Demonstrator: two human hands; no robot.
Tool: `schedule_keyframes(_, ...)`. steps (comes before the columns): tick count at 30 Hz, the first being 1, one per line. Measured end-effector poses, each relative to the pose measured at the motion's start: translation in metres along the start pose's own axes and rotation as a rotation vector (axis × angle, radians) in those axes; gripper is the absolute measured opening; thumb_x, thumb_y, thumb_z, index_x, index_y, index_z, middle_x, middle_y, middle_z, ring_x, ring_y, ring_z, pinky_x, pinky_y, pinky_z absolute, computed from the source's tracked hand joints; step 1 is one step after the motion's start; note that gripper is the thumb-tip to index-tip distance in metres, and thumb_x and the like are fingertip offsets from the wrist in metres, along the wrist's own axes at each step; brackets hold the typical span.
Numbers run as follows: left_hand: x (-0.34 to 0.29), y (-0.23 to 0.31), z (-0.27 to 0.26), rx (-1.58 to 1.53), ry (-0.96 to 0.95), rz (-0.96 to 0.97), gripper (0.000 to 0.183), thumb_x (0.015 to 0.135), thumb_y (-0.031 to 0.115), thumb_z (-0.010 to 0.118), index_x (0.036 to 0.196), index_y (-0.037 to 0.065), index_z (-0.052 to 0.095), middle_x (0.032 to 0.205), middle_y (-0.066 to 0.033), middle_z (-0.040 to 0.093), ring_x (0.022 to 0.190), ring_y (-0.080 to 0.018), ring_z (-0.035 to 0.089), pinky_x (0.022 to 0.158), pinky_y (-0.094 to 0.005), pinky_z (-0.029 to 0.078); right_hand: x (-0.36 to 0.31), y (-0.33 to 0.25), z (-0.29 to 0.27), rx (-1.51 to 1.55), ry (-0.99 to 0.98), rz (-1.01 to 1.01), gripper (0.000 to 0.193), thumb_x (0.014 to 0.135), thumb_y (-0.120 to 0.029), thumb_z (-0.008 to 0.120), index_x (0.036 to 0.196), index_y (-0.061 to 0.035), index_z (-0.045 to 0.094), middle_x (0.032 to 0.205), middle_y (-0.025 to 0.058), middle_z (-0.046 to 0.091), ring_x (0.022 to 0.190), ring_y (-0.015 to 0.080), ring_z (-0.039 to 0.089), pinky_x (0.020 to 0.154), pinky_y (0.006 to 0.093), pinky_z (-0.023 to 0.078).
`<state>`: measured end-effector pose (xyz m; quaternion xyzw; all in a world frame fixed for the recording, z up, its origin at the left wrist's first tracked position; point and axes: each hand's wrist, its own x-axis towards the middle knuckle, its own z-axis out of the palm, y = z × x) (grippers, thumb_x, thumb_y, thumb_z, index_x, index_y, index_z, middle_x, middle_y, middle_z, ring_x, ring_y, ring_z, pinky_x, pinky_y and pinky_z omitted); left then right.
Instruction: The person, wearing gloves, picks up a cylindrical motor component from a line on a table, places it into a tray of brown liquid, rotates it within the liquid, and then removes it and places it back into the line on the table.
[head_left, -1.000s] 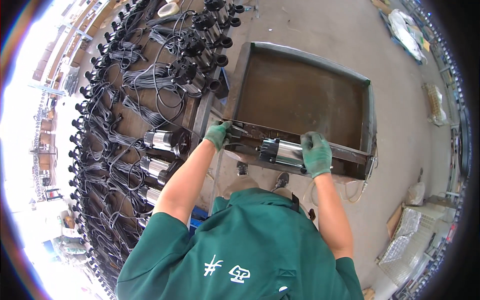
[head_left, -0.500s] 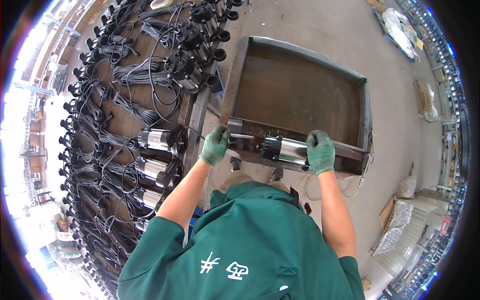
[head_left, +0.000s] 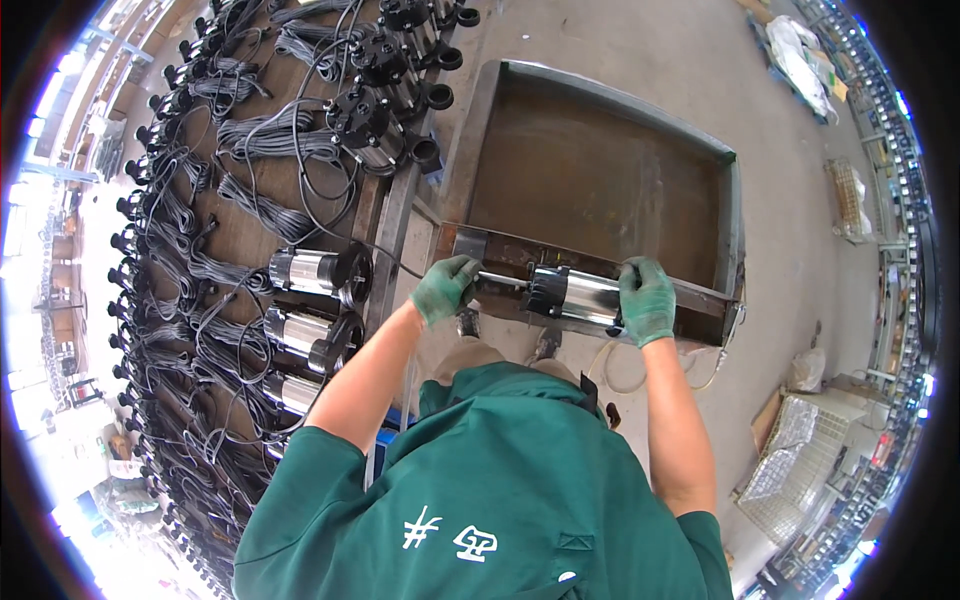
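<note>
A steel pump (head_left: 588, 297) with a black end lies on its side across the near ledge of the metal trough (head_left: 590, 170). In a green-palmed glove, my right hand (head_left: 648, 300) grips the pump's right end with bent fingers. To the left, my gloved left hand (head_left: 444, 289) is closed on a slim pale metal rod (head_left: 503, 279). This rod runs from my fingers to the pump's black end; whether it is a tool or part of the pump, I cannot tell. A black cable (head_left: 397, 262) reaches my left hand from the bench; its end is hidden there.
The bench (head_left: 262, 185) on the left carries several pumps, some upright (head_left: 367, 132), others lying down (head_left: 305, 270), among coiled grey cables (head_left: 265, 210). Wire baskets (head_left: 800, 465) stand on the floor at the right. A pale hose (head_left: 625, 372) lies below the trough.
My left hand has moved slightly right and down, nearer the pump, and the rod now meets the pump's black end. My right hand stays on the pump, which has shifted slightly.
</note>
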<state>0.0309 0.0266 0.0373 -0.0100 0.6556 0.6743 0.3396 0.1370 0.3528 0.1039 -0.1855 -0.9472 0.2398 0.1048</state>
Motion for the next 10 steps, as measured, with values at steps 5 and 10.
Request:
schedule_keyframes(5, 0.022, 0.013, -0.019, 0.085, -0.259, -0.367, 0.032, 0.107, 0.041, 0.053, 0.106, 0.010, 0.060, 0.069, 0.0016, 0.052, 0.053, -0.0099, 0.045, 0.046, -0.0273, 0.037, 0.001, -0.001, -0.004, 0.014, -0.044, 0.009, 0.013, 0.094, -0.017, 0.063, 0.097, -0.0068, 0.070, 0.096, 0.0160, 0.070, 0.089, 0.0366, 0.067, 0.080, 0.0450, 0.054)
schedule_keyframes(10, 0.025, 0.007, -0.029, 0.718, -0.359, 0.057, 0.063, 0.101, 0.025, 0.064, 0.156, 0.015, 0.036, 0.114, -0.0100, 0.069, 0.094, -0.0246, 0.064, 0.087, -0.0381, 0.053, 0.000, 0.004, 0.001, 0.062, -0.127, 0.033, 0.015, 0.095, -0.017, 0.062, 0.096, -0.0052, 0.071, 0.097, 0.0147, 0.072, 0.092, 0.0339, 0.069, 0.084, 0.0449, 0.053)
